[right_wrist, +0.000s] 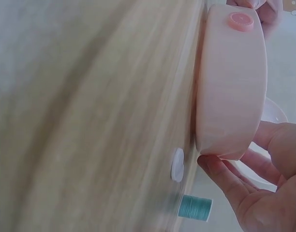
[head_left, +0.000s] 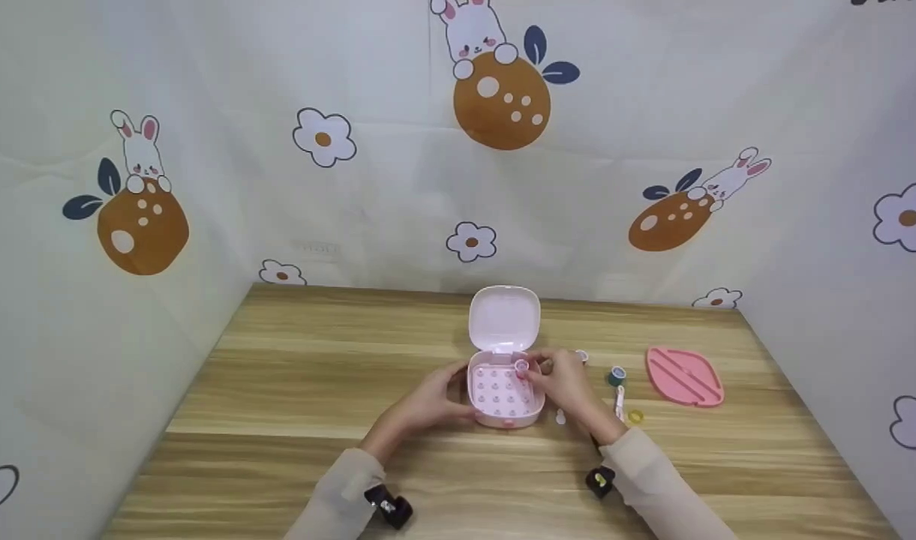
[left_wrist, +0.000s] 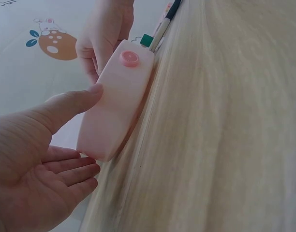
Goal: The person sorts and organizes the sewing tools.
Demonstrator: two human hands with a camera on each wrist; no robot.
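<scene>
A pink sewing-kit-like box [head_left: 507, 421] stands on the table with its lid [head_left: 505, 319] raised; rows of small prints cover its inner floor. My left hand [head_left: 433, 397] lies along the box's left side, thumb at the front corner, fingers fairly straight. At the box's right rim, my right hand [head_left: 566, 382] pinches a small thread spool [head_left: 521, 367], white-topped and reddish, over the interior. The right wrist view hides that spool behind the box wall, where several right-hand fingers [right_wrist: 230, 181] touch the outside. A pink round clasp [left_wrist: 129, 58] marks the front.
Right of the box lie a green thread spool [head_left: 617, 375], a slim white piece [head_left: 620, 403], a yellow ring [head_left: 636, 415] and a small white flat piece [head_left: 560, 417]. Farther right is a pink divided tray [head_left: 684, 376]. Patterned cloth [head_left: 390, 195] walls the table's back and sides.
</scene>
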